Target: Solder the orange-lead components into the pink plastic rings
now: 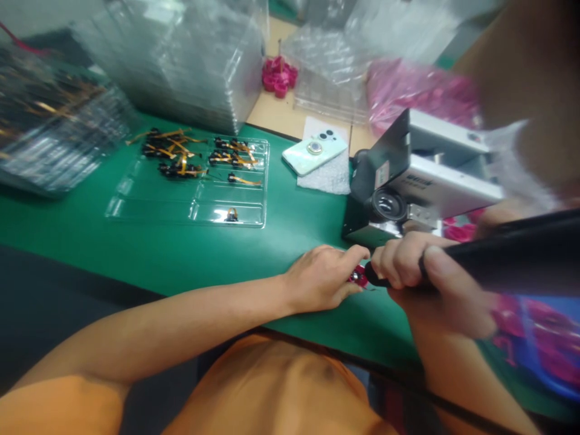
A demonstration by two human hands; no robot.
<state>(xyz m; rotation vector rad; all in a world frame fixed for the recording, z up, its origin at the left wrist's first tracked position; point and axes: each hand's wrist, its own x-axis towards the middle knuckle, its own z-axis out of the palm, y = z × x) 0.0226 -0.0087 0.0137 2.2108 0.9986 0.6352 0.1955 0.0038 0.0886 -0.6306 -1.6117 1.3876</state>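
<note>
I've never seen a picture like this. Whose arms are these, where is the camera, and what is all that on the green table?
The camera sits on a person's head and looks down, so the arms are that person's own. The left hand pinches a small pink part against the green mat. The right hand grips a thick black tool whose tip meets that part. Behind the hands stands a grey metal device with a round black eyepiece. Further left lies a clear plastic tray holding small black parts with orange ribbon strips. A pale green phone lies face down, and stacks of clear trays stand at the back.
</note>
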